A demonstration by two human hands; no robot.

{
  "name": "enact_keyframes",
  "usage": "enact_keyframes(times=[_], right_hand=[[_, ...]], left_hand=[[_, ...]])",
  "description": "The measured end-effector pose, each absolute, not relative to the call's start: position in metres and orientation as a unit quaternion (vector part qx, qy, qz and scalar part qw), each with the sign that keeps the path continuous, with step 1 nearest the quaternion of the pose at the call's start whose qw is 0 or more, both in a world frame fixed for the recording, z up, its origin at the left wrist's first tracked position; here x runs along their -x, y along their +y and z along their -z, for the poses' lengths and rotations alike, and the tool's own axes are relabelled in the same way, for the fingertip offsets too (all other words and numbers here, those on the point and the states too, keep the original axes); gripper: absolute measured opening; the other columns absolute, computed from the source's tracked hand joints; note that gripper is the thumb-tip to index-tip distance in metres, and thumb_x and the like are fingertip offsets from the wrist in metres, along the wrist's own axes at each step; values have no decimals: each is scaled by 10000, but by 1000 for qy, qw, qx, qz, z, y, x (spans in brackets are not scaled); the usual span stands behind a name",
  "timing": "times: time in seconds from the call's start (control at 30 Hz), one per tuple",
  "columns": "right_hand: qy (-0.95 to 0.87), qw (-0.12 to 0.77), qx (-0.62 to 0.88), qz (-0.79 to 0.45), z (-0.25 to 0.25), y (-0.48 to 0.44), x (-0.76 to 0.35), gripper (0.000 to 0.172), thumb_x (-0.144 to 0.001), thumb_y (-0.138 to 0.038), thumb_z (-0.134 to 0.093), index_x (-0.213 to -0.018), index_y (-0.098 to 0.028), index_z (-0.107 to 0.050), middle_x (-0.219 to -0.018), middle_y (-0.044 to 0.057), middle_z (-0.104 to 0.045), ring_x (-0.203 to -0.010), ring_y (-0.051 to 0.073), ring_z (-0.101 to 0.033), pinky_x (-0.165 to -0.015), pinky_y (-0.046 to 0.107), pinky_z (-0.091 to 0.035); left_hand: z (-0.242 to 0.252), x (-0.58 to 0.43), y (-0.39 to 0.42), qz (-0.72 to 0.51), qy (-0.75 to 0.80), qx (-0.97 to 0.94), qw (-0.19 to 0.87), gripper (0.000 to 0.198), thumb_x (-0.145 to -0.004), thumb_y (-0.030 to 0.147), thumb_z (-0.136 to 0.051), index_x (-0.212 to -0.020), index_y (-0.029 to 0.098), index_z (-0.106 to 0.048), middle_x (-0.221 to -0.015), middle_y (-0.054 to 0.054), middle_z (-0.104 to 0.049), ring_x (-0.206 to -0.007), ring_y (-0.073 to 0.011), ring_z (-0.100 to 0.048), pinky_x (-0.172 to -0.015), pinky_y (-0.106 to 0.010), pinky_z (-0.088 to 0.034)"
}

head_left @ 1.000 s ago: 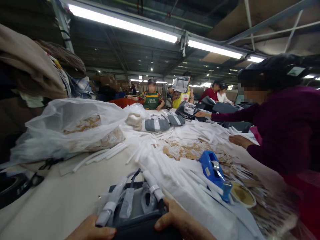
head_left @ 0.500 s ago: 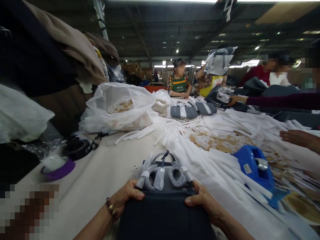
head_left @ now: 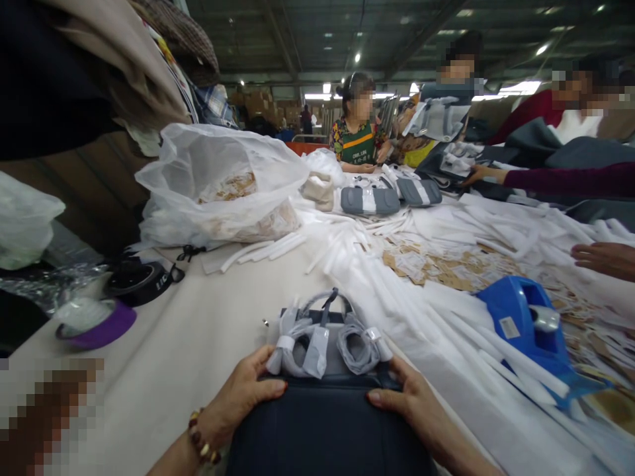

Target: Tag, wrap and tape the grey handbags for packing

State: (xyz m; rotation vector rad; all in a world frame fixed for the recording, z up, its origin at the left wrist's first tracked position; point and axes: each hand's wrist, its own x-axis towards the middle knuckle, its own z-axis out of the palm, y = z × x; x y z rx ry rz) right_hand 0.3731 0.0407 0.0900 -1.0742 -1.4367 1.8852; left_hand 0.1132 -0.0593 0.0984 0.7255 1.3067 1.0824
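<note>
A dark navy bag point(head_left: 325, 423) lies at the near edge of the cream table point(head_left: 188, 357). Its handles point(head_left: 322, 334) are wrapped in grey-white paper and stick out on the far side. My left hand point(head_left: 243, 396) grips the bag's upper left corner, thumb on top. On the upper right corner my right hand point(head_left: 411, 403) holds the bag the same way. Both hands are closed on the bag.
A blue tape dispenser point(head_left: 530, 330) sits to the right among rolled white paper strips point(head_left: 431, 311) and brown tags point(head_left: 436, 264). A big clear plastic sack point(head_left: 218, 188) lies at the left. Other people work at the far side; one person's hand point(head_left: 602, 258) rests at right.
The view has dropped and drawn back a little. Both hands keep their grip on the bag, which sits slightly nearer to me. The person's hand at right stays on the paper.
</note>
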Motion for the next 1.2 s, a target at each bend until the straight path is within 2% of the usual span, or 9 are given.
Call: enact_keyframes(times=[0.13, 0.27, 0.5, 0.67, 0.87, 0.93, 1.07, 1.1, 1.2], right_hand=[[-599, 223, 476, -604, -76, 33, -379, 388, -629, -473, -690, -894, -193, -646, -861, 50, -671, -876, 293, -578, -796, 386, -429], [-638, 203, 504, -546, -63, 32, -381, 392, -674, -528, -652, -888, -199, -643, -850, 45, -669, -831, 276, -575, -736, 358, -436], [-508, 225, 462, -691, -76, 29, -389, 554, -562, -480, -752, -1023, -216, -594, -974, 41, -661, -889, 270, -606, -766, 347, -474], [-523, 200, 485, -671, -80, 20, -391, 360, -629, -515, -703, -758, -192, -610, -674, -6, -617, -637, 185, -572, -575, 266, -428], [-623, 182, 541, -536, -71, 24, -382, 399, -643, -589, -600, -567, -210, -502, -553, -23, -487, -581, 165, -461, -526, 268, -321], [-650, 171, 541, -505, -72, 27, -381, 391, -660, -593, -574, -587, -214, -506, -573, -17, -507, -609, 180, -479, -560, 280, -320], [-675, 164, 528, -489, -73, 29, -380, 389, -704, -594, -520, -616, -216, -496, -607, -6, -533, -643, 199, -501, -596, 295, -323], [-679, 164, 523, -489, -72, 30, -381, 395, -706, -598, -514, -614, -215, -490, -609, -4, -533, -647, 202, -502, -599, 297, -323], [-686, 173, 508, -492, -70, 31, -381, 398, -711, -599, -513, -628, -210, -496, -631, -1, -543, -664, 206, -507, -614, 301, -327]], left_hand=[[-93, -117, -73, -429, 671, -362, 484, 539, -670, 448, -654, -1126, 180, -546, -1100, -67, -648, -1037, -270, -580, -882, -329, -458], [-88, -122, -74, -421, 715, -357, 429, 507, -663, 467, -640, -1070, 179, -547, -1054, -66, -665, -1005, -269, -597, -875, -320, -458], [-83, -120, -74, -437, 708, -344, 436, 514, -661, 486, -651, -1058, 180, -538, -1016, -71, -677, -1037, -281, -590, -803, -306, -491], [-84, -123, -77, -435, 720, -344, 416, 492, -654, 501, -652, -1020, 185, -561, -967, -60, -687, -993, -275, -606, -819, -315, -482], [-86, -124, -79, -408, 745, -371, 376, 445, -681, 546, -592, -952, 193, -592, -925, -47, -690, -885, -250, -631, -774, -307, -492], [-87, -124, -85, -380, 780, -407, 286, 408, -735, 528, -545, -976, 201, -591, -940, -55, -684, -894, -259, -631, -781, -337, -497], [-86, -145, -93, -349, 732, -582, -65, 342, -823, 275, -478, -1146, 176, -538, -1124, -119, -619, -1064, -271, -566, -936, -410, -437], [-84, -155, -90, -335, 676, -648, -99, 391, -826, 189, -449, -1214, 170, -497, -1183, -126, -587, -1126, -258, -530, -974, -399, -416], [-77, -188, -63, -275, 559, -778, -80, 519, -802, 37, -334, -1306, 127, -417, -1247, -145, -541, -1215, -227, -461, -994, -355, -417]])
